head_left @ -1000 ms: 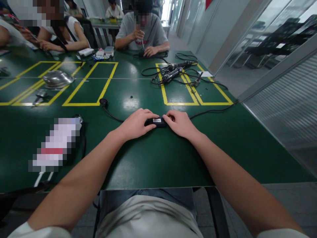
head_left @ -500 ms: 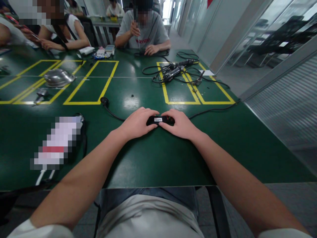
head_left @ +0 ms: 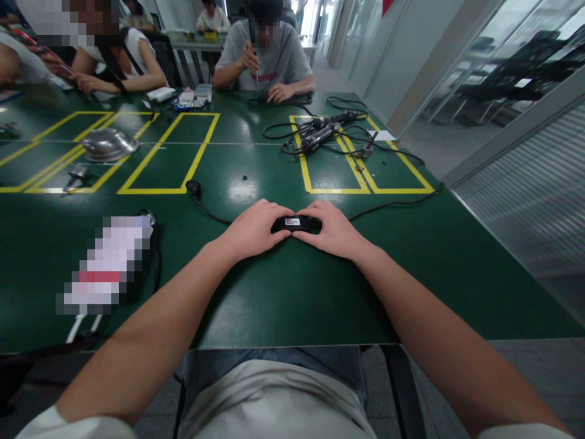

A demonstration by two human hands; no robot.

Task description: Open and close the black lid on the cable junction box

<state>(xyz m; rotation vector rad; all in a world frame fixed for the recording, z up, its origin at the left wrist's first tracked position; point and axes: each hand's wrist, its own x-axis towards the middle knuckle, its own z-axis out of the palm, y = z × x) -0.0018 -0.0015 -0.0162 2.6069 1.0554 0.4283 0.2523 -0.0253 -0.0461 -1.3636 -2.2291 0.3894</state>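
Observation:
A small black device [head_left: 296, 224] with a white label lies on the green table [head_left: 283, 286], close in front of me. My left hand [head_left: 253, 230] curls round its left end, fingers closed on it. From the right, my right hand [head_left: 333, 230] closes over the other end, thumb touching the left thumb below the label. A black cable runs out from under each hand, one to a round plug [head_left: 192, 187] on the left.
Yellow tape boxes mark the table. A tangle of black tools and cables [head_left: 320, 134] lies far right, a silver metal shell [head_left: 108, 144] far left, a blurred object [head_left: 107, 262] near left. People sit working at the far edge. The table's right edge borders a walkway.
My right hand has slid left over the device's right end and both thumbs now meet under the label. The device has shifted slightly.

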